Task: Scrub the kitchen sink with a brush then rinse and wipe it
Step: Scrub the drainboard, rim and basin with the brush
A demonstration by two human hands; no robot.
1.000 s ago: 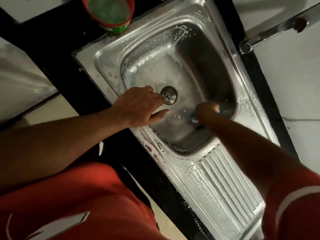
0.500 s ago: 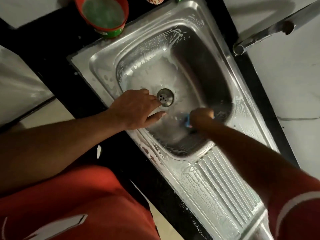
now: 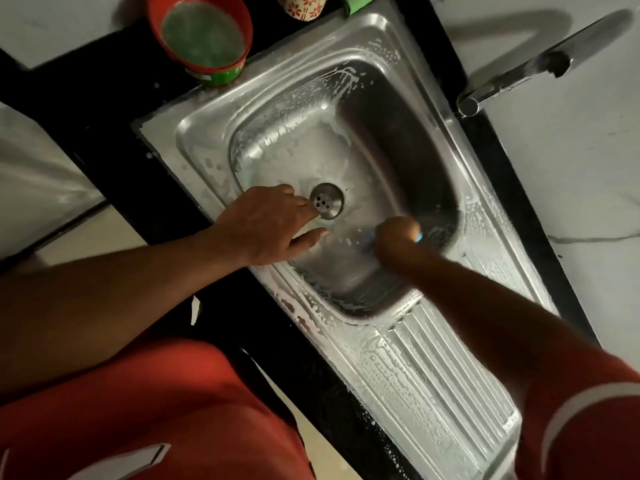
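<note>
- Head view: the right grip [image 3: 396, 237], a bare hand, is down in the bowl of the steel sink [image 3: 207, 140], on its floor. Its fingers are curled round a blue brush [image 3: 419, 237]. Only small blue bits of the brush show at either side of the knuckles, and the hand is blurred.
- The left grip [image 3: 270, 226] is the other bare hand. It lies on the near rim of the bowl, just beside the right grip on its left. Its fingers are spread and fairly straight and it pinches nothing. The thumb points toward the right grip without touching it.
- The round drain [image 3: 327, 201] sits right at the left grip's fingertip. It is a little beyond and to the left of the right grip.
- White suds [image 3: 277, 147] streak the bowl wall beyond the left grip, and more foam coats the sink rim around both grips.
- The ribbed draining board [image 3: 443, 368] runs from just behind the right grip back under that forearm. It is wet and foamy.
- A metal tap [image 3: 512, 77] juts out well beyond and to the right of the right grip, over the far sink edge.
- On the black bench [image 3: 86, 98], well beyond the left grip, stands a red tub [image 3: 157, 29] with something greenish inside, at the sink's far corner.
- Past it are a flowered cup [image 3: 303, 6] and a green thing [image 3: 356, 1], both cut off by the frame's edge.
- Red clothing [image 3: 156, 410] fills the near foreground below the left forearm.
- A red sleeve [image 3: 588, 427] with a pale stripe covers the right upper arm.
</note>
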